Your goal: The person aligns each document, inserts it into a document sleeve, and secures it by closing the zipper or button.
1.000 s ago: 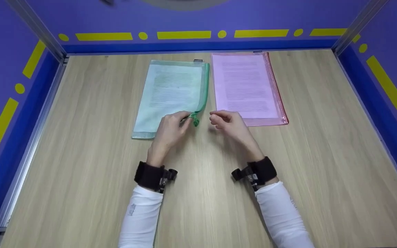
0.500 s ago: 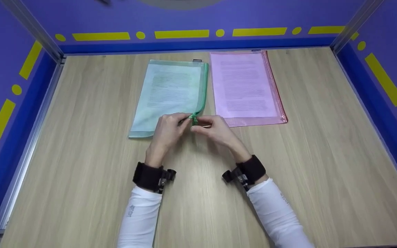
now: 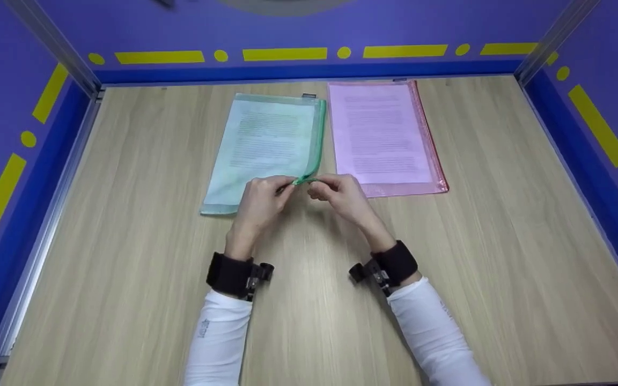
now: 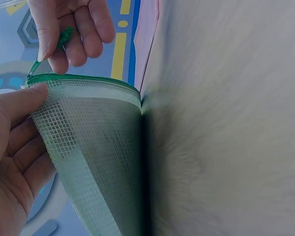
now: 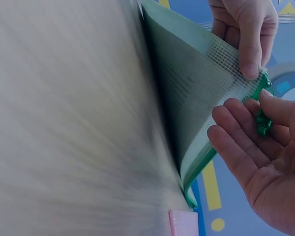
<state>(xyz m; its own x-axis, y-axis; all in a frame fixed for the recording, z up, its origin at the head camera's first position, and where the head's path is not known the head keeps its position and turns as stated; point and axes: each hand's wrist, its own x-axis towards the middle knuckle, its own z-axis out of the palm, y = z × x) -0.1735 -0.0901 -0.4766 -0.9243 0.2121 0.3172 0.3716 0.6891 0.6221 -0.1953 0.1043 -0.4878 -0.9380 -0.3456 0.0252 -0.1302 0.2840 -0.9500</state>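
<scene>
A green mesh zipper pouch (image 3: 269,136) with a printed sheet inside lies left of centre, its near right corner lifted off the table. My left hand (image 3: 259,202) pinches that corner between thumb and fingers, right by the end of the green zipper (image 4: 83,77). Opposite it, my right hand (image 3: 344,199) pinches the green zipper pull cord (image 5: 263,123) between thumb and index finger. The cord's knotted end hangs in front of the other fingers, which are loosely bent. In the left wrist view the cord is drawn out from the zipper's end.
A pink zipper pouch (image 3: 381,131) with a printed sheet lies flat just right of the green one, its red zipper along the right side. Blue panels (image 3: 287,32) with yellow marks enclose the wooden table (image 3: 309,321) at the back and sides.
My right hand has come left from beside the pink pouch to the green pouch's corner and taken hold of the pull cord, now drawn sideways. The left hand keeps its grip on the corner.
</scene>
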